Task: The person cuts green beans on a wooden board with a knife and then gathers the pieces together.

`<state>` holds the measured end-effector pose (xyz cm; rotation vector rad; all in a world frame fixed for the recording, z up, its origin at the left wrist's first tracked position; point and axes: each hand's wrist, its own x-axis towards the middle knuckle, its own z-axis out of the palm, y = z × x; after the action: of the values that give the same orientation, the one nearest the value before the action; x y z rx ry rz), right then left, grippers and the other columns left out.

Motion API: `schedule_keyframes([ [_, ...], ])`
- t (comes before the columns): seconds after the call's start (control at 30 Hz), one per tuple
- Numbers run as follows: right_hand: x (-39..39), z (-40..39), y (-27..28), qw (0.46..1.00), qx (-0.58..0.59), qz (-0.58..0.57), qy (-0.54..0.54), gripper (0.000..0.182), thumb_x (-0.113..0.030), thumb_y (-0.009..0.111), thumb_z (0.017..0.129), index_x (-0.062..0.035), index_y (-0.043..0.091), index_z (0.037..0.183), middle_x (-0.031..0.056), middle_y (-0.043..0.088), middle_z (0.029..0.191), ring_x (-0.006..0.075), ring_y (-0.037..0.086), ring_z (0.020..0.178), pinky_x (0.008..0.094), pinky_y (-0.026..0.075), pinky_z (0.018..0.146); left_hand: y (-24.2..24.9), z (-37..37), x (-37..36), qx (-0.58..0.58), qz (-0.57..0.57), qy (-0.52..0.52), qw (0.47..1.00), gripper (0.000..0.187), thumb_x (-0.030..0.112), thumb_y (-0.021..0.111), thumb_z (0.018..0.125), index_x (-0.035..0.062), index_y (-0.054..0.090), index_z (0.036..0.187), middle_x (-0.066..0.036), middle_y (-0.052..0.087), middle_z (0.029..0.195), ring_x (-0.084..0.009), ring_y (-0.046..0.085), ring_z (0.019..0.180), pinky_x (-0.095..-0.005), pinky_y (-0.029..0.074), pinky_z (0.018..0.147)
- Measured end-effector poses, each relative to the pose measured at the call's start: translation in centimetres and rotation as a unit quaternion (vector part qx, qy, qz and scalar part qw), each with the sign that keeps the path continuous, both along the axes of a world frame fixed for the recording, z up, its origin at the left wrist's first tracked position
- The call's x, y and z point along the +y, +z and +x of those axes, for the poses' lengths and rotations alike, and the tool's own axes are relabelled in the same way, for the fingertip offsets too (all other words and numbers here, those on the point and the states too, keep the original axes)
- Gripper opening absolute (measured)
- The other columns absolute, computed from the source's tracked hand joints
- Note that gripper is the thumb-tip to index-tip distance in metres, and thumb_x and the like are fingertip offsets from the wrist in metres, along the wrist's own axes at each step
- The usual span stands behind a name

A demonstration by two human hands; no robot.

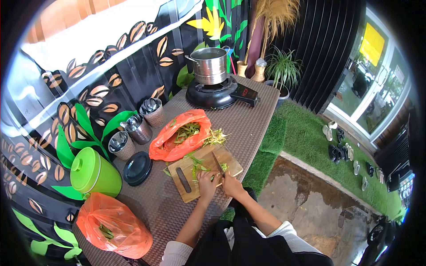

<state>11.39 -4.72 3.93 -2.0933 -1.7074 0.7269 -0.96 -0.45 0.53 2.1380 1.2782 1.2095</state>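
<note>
1 right hand point(231, 185) grips a knife point(218, 162); the left hand point(207, 183) holds greens point(198, 166) on the board point(233, 167).

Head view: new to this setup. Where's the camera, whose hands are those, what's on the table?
There's no robot: one picture, from a camera worn on a person's head, facing forward and down. The bare hands are the wearer's. The right hand holds a knife; the left hand is at the greens on a wooden board. The table also bears two orange bags, cutlery cups and a pot on a burner.
</note>
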Motion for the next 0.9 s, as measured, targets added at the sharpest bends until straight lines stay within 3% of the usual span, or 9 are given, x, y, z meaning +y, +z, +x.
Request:
schedule_keyframes([
  [0.07,-0.5,-0.1,0.4,1.0,0.002,-0.007,0.002,0.032,-0.024,0.046,0.092,0.0034,0.037,0.107,0.0297,0.061,0.077,0.0472,0.062,0.076,0.0548,0.049,0.069,-0.4,0.3,0.2,-0.006,-0.052,0.017,0.999,0.012,0.012,0.064,0.078,0.0051,0.066,0.088,-0.009,0.064,0.085,-0.0266,0.054,0.089,-0.0399,0.036,0.087],
  [0.17,-1.3,-1.2,0.8,0.999,0.0,-0.035,-0.026,0.03,-0.023,0.046,0.092,0.0021,0.04,0.107,0.0306,0.062,0.085,0.0448,0.063,0.084,0.0522,0.05,0.074,0.2,0.5,-0.2,-0.025,-0.018,0.01,0.999,0.016,0.009,0.064,0.079,0.0074,0.065,0.095,-0.008,0.059,0.079,-0.0258,0.053,0.085,-0.038,0.038,0.083],
  [0.23,-1.6,-1.8,0.7,0.997,-0.055,-0.039,-0.026,0.028,-0.021,0.045,0.091,0.0016,0.04,0.106,0.03,0.063,0.084,0.0432,0.064,0.08,0.0507,0.052,0.069,-0.1,0.5,0.0,-0.024,-0.026,0.014,0.999,0.015,0.011,0.063,0.08,0.0075,0.062,0.095,-0.008,0.06,0.083,-0.0273,0.053,0.086,-0.0389,0.037,0.084],
  [0.37,1.5,-1.5,-0.7,0.999,-0.043,-0.007,-0.012,0.028,-0.017,0.049,0.089,0.0021,0.039,0.107,0.0273,0.064,0.084,0.042,0.065,0.078,0.0489,0.053,0.067,0.0,0.6,-0.4,-0.012,-0.038,0.018,0.999,0.013,0.013,0.061,0.081,0.0076,0.059,0.093,-0.009,0.06,0.086,-0.0299,0.051,0.088,-0.0411,0.037,0.084],
  [0.53,1.9,-0.3,0.2,0.999,0.014,-0.042,0.007,0.034,-0.023,0.048,0.091,0.0032,0.037,0.111,0.0304,0.061,0.093,0.045,0.061,0.091,0.0503,0.051,0.077,0.2,0.2,-0.5,-0.009,-0.027,0.029,0.999,0.012,0.013,0.06,0.082,0.006,0.058,0.091,-0.009,0.059,0.085,-0.03,0.051,0.088,-0.0413,0.037,0.082],
  [0.67,-1.3,-2.0,-0.3,0.999,-0.043,-0.024,-0.008,0.031,-0.024,0.043,0.093,0.0021,0.036,0.108,0.0299,0.062,0.083,0.0453,0.063,0.08,0.0518,0.051,0.07,0.1,0.3,-0.3,-0.045,-0.064,0.018,0.997,0.01,0.011,0.06,0.082,0.0055,0.058,0.089,-0.01,0.059,0.084,-0.0299,0.051,0.088,-0.0404,0.037,0.082],
  [0.9,1.8,-1.2,-0.9,1.0,-0.006,-0.005,-0.005,0.03,-0.023,0.046,0.091,0.0017,0.039,0.106,0.0299,0.063,0.085,0.0444,0.063,0.081,0.0511,0.052,0.07,0.0,0.1,-0.4,-0.04,-0.068,0.008,0.997,0.01,0.008,0.061,0.08,0.0054,0.058,0.09,-0.011,0.059,0.085,-0.03,0.052,0.087,-0.0407,0.037,0.083],
])
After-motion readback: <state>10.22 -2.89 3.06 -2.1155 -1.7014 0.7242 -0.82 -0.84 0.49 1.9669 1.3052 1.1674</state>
